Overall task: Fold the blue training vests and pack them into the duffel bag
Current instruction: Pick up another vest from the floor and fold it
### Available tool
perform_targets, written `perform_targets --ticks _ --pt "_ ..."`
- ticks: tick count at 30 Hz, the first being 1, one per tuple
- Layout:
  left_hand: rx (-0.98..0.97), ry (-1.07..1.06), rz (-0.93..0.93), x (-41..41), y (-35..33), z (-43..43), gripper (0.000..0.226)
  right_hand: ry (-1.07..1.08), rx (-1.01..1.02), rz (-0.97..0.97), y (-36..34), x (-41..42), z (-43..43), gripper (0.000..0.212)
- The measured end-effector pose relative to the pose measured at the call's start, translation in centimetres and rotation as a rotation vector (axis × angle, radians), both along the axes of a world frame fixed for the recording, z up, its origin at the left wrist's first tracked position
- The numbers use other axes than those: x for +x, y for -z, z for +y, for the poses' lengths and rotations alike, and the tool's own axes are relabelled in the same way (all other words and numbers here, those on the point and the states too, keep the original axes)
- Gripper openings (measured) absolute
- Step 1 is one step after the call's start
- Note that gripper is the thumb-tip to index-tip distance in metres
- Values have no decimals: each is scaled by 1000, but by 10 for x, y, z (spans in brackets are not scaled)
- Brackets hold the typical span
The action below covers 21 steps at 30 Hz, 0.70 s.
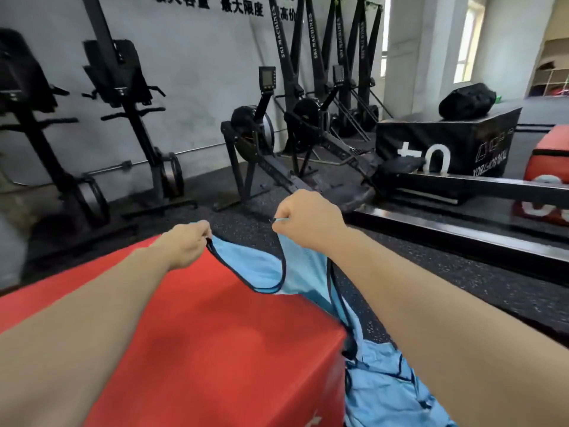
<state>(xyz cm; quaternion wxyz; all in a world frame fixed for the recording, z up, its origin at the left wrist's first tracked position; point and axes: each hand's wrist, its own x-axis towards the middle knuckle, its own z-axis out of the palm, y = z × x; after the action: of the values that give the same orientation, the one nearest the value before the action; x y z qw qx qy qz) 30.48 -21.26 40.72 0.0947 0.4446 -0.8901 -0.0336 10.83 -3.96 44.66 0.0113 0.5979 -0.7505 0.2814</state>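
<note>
Your left grip [187, 241] and your right grip [304, 220] are each closed in a pinch on one shoulder strap of the vest [246, 266]. The vest hangs between them over the far right corner of the box [191, 334]. Its lower part runs down the right side of the box to a heap [388, 380] of blue cloth near you, and it cannot be told if this heap is one vest or several. The step in hand seems to be the spreading before the first fold. To do it well, lift both straps to the same height so that the cloth comes free of the heap. Then move left and lay the vest flat on the top of the box, with the two straps level and the dark edges matched. Hold both pinches firm, because the thin mesh will probably slip and twist easily. Smooth it before you fold, and do not let the hem drag on the floor [400, 272]. The bag [466, 101] sits far right on a black box [446, 140], well apart, so fold first and carry after.
</note>
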Motion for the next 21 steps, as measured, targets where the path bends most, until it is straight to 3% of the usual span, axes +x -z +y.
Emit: perform_targets --ticks 5,9,14,21 --pt "-190 -5 127 42 -66 -40 20 16 -129 -2 -58 44 -22 13" --pt "-317 -106 186 103 -120 -58 18 -218 -189 2 -98 117 -36 24" --pt "-216 -189 75 202 -63 -66 19 -443 17 -120 -50 206 -40 23" --pt "-55 -323 -133 279 24 -71 17 -474 269 -633 40 264 -51 25"
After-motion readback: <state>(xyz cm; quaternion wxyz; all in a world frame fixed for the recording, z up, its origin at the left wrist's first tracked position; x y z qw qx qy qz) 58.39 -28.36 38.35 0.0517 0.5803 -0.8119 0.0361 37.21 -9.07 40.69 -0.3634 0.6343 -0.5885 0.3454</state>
